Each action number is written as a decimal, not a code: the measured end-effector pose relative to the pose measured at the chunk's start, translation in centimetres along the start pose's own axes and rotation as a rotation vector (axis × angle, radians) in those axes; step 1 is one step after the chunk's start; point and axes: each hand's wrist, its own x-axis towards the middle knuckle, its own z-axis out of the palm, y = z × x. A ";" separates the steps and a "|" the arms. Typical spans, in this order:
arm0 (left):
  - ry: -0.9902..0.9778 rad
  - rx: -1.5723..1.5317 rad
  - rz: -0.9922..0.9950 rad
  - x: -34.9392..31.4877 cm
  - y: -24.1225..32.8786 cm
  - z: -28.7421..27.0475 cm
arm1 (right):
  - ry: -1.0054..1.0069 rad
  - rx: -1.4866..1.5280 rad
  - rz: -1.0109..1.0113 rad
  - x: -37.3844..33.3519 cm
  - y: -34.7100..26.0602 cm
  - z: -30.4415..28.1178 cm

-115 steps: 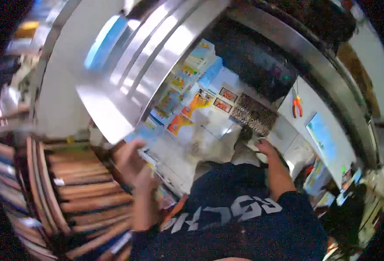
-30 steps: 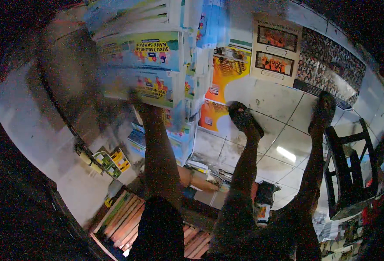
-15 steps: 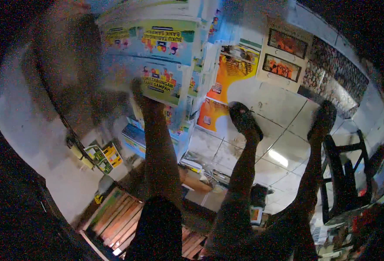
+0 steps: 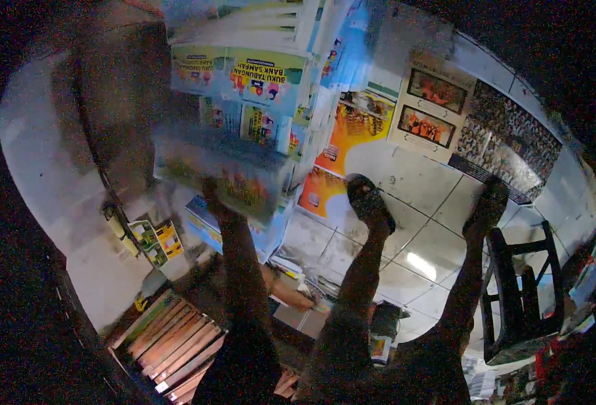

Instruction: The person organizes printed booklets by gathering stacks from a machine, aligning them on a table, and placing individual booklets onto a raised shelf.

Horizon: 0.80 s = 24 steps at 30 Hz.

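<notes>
My left forearm (image 4: 240, 277) reaches up from the lower edge. My left hand (image 4: 218, 197) is dark and partly smeared, its fingers closed at the lower edge of a colourful printed sheet (image 4: 244, 192). That sheet is blurred by motion. Behind it stands a light blue stack or rack of similar sheets, with one green and blue printed sheet (image 4: 261, 77) facing out above and another printed sheet (image 4: 263, 125) below it. My right hand does not show.
My legs stretch across the white tiled floor (image 4: 406, 223) with dark footwear (image 4: 371, 201). An orange and yellow poster (image 4: 345, 138) is beyond, a black chair frame (image 4: 524, 290) at right. A slatted wooden surface (image 4: 176, 344) lies lower left, papers (image 4: 294, 317) beside my forearm.
My left hand has moved down with the printed sheet, which has come away from the stack. Printed sheets behind it now show. The whole view has shifted slightly.
</notes>
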 end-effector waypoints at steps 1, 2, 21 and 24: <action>0.024 0.021 -0.011 -2.6 -0.3 -0.8 | -0.003 0.003 -0.001 0.2 0.3 0.0; 0.049 0.042 -0.018 -5.4 -0.6 -1.9 | -0.005 0.007 -0.015 0.4 0.4 0.0; -0.306 0.284 -0.066 -41.0 5.4 9.4 | 0.139 0.182 -0.137 -10.0 1.9 -10.6; -0.396 0.286 -0.039 -46.2 6.3 13.3 | 0.207 0.117 -0.234 -10.8 2.3 -15.8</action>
